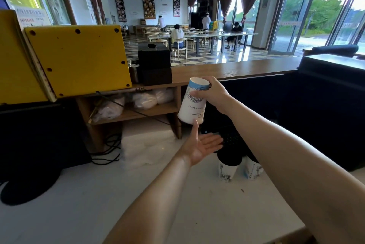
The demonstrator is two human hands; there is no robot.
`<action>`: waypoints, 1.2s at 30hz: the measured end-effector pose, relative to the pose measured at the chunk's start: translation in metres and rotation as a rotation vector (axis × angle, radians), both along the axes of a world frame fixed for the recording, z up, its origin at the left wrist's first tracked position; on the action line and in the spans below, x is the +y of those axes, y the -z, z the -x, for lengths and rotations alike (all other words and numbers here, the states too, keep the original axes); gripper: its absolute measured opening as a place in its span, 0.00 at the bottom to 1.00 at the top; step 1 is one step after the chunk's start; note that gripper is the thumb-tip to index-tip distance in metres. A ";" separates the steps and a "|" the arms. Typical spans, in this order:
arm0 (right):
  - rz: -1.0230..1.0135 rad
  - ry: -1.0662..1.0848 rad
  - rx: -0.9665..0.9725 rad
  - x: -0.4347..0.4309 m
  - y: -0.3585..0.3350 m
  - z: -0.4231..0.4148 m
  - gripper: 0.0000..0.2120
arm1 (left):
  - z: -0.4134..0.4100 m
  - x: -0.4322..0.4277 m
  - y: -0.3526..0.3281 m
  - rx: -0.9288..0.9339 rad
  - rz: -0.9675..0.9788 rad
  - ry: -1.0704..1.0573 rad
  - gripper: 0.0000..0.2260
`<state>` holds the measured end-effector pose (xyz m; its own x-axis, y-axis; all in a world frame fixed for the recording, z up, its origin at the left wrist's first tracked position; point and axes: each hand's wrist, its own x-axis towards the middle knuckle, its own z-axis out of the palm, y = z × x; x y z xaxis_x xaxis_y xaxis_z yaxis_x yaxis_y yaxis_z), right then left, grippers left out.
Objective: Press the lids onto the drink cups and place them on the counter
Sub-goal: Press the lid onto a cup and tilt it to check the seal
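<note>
paper cup [192,105] inverted, right hand [213,93] gripping its base, left hand [201,146] spread flat beneath, thumb perhaps touching rim

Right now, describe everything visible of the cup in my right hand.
The paper cup is white with pale blue line art and small print, lidless. It hangs upside down, slightly tilted, narrow base up. The right hand grips the base end; the open left hand lies below, thumb tip at its wide rim.
</note>
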<state>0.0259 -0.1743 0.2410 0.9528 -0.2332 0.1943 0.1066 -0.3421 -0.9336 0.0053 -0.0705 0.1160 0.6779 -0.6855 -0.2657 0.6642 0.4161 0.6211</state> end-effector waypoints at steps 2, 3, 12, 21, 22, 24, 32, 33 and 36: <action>-0.006 -0.018 0.006 -0.002 0.003 0.002 0.35 | 0.004 -0.014 -0.005 0.111 0.304 -0.045 0.43; 0.007 -0.023 0.009 -0.003 0.004 0.004 0.35 | 0.006 -0.020 -0.013 0.136 0.418 -0.089 0.43; 0.074 -0.080 0.020 -0.022 -0.001 0.019 0.33 | -0.018 -0.023 -0.063 0.225 0.523 -0.470 0.32; 0.246 -0.078 0.051 -0.037 0.009 0.024 0.30 | -0.036 0.013 -0.094 -0.252 0.136 -0.464 0.13; 0.300 -0.078 0.059 -0.036 0.009 0.024 0.30 | -0.039 0.018 -0.097 -0.342 0.055 -0.456 0.12; 0.369 -0.093 0.073 -0.034 0.006 0.023 0.30 | -0.041 0.027 -0.106 -0.477 -0.061 -0.443 0.12; 0.198 -0.332 0.053 -0.023 -0.035 0.016 0.26 | -0.052 0.059 -0.145 -0.886 -0.506 -0.305 0.19; 0.188 -0.347 0.038 -0.023 -0.040 0.015 0.26 | -0.052 0.061 -0.150 -0.928 -0.525 -0.261 0.20; 0.169 -0.403 0.034 -0.023 -0.051 0.011 0.26 | -0.051 0.065 -0.164 -0.961 -0.473 -0.170 0.16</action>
